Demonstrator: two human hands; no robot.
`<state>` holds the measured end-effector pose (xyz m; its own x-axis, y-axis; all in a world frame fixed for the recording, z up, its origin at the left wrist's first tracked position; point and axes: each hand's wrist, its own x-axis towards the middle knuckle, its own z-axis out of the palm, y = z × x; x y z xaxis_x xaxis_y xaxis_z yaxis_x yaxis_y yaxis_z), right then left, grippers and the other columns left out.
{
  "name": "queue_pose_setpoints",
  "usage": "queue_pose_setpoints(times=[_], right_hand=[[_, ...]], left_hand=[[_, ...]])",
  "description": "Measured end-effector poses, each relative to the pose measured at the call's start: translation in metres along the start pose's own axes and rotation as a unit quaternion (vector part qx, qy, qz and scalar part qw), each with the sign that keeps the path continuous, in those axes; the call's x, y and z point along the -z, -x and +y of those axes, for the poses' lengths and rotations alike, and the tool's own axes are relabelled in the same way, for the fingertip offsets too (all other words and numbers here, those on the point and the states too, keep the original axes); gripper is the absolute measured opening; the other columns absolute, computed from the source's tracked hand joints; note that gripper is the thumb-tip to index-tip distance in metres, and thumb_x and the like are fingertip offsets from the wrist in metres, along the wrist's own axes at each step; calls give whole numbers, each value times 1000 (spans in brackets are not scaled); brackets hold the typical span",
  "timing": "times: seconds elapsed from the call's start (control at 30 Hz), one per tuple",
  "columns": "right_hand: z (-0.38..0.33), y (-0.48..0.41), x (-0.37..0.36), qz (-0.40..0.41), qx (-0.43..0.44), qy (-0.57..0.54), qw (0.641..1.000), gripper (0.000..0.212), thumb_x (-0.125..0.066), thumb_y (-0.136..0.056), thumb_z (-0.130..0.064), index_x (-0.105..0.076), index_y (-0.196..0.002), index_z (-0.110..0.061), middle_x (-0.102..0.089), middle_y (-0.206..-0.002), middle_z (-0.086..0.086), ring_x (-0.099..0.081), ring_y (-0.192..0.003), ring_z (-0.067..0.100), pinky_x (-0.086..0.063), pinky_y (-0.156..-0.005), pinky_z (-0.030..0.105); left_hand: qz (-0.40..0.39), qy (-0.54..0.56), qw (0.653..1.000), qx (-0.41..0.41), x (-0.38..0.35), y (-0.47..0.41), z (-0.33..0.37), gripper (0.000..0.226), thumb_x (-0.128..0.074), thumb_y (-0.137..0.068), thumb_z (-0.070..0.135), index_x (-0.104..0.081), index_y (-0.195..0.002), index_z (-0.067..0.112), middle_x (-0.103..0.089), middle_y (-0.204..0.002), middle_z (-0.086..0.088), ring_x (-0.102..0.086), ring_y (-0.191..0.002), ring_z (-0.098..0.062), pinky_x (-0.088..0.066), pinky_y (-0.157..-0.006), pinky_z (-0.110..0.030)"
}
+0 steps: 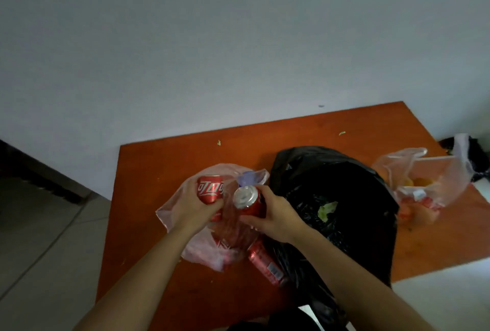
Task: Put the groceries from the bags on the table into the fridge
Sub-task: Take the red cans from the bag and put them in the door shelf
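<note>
Dim room, plain grey wall, and an orange table (291, 129) with three bags on it. The left hand (191, 208) is wrapped round one red can (210, 188) and the right hand (275, 218) round a second can (248, 200). The hands are close together but each grips its own can, right above the pink bag (172, 214) at about 9 o'clock on the table. A third can (265, 261) lies on its side at 6 o'clock from the hands, against the black bag (344, 184). My worry: the thin pink film looks bunched between the two held cans, so lifting could drag the bag and whatever's left in it. That loose can could also roll toward the near edge if the bag nudges it. Plus both hands are full, so nothing's free for a fridge door. The fridge isn't in view at all. The inside of the black bag is basically a dark hole apart from a green scrap (327, 210). The clear bag (429, 179) at 3 o'clock holds something orange and red, maybe fruit and packets, but it's too blurry to call.
</note>
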<state>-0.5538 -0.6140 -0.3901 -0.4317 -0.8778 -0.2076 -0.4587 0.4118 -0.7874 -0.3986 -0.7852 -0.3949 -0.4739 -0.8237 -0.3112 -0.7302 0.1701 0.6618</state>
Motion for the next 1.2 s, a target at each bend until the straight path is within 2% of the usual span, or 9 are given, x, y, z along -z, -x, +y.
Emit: queue_pose_setpoints(times=[0.17, 0.37, 0.5, 0.63, 0.8, 0.9, 0.97, 1.1, 1.2], right_hand=[[-3, 66, 23, 182, -39, -51, 981, 78, -78, -76, -56, -41, -140, -30, -61, -114, -21, -60, -101, -3, -43, -82, 4], [10, 170, 62, 378, -93, -59, 919, 72, -76, -82, -52, -37, -141, -36, -58, -122, -21, -57, -113, 0, -44, -93, 11], [16, 259, 104, 492, -107, -48, 863, 65, -73, -82, -58, -34, -134, -49, -55, -123, -30, -57, -117, 2, -48, -102, 29], [20, 368, 149, 603, -123, -16, 788, 74, -65, -78, -72, -36, -140, -43, -61, -129, -17, -60, -117, 11, -53, -99, 43], [31, 527, 185, 705, -130, 14, 697, 69, -69, -83, -58, -32, -141, -48, -49, -117, -40, -55, -110, 4, -53, -93, 31], [45, 630, 193, 755, -140, 25, 640, 76, -69, -83, -62, -35, -146, -37, -55, -125, -24, -56, -111, 7, -50, -90, 26], [53, 699, 196, 781, -150, 31, 606, 81, -67, -81, -67, -36, -147, -34, -59, -132, -13, -59, -114, 11, -53, -94, 33], [72, 816, 206, 804, -173, 47, 567, 83, -65, -82, -68, -30, -150, -34, -57, -140, -5, -58, -120, 18, -54, -98, 42], [85, 881, 220, 819, -182, 43, 543, 87, -58, -77, -77, -29, -149, -39, -56, -140, -7, -58, -120, 16, -54, -97, 47]], left_hand=[[32, 76, 986, -143, -14, 41, 21, 92, -87, -67, 40, -36, -143, 26, -52, -135, 1, -50, -119, -13, -41, -99, -32], [-56, 106, 950, -290, -53, 102, 98, 93, -74, -60, 58, -31, -142, 42, -58, -133, 6, -61, -115, -17, -53, -97, -45], [-87, 156, 897, -405, -83, 173, 177, 92, -71, -58, 61, -36, -140, 37, -57, -125, 13, -60, -110, -11, -50, -95, -31], [-131, 206, 825, -510, -116, 262, 250, 92, -71, -62, 60, -34, -143, 38, -54, -125, 18, -56, -103, 5, -45, -85, -15], [-225, 266, 735, -582, -174, 399, 312, 90, -72, -65, 61, -26, -142, 52, -43, -120, 36, -55, -107, 8, -48, -82, -11], [-283, 286, 686, -607, -213, 495, 333, 88, -75, -67, 58, -26, -139, 56, -45, -122, 39, -52, -110, 14, -48, -80, -8], [-299, 282, 661, -628, -238, 560, 344, 87, -75, -68, 59, -29, -141, 49, -48, -125, 34, -53, -111, 12, -52, -82, -12], [-322, 261, 614, -672, -284, 673, 366, 95, -76, -69, 62, -30, -148, 35, -53, -133, 15, -60, -111, -8, -60, -85, -39], [-331, 251, 591, -692, -308, 735, 385, 96, -79, -69, 58, -30, -149, 36, -56, -134, 10, -62, -112, -13, -61, -81, -41]])
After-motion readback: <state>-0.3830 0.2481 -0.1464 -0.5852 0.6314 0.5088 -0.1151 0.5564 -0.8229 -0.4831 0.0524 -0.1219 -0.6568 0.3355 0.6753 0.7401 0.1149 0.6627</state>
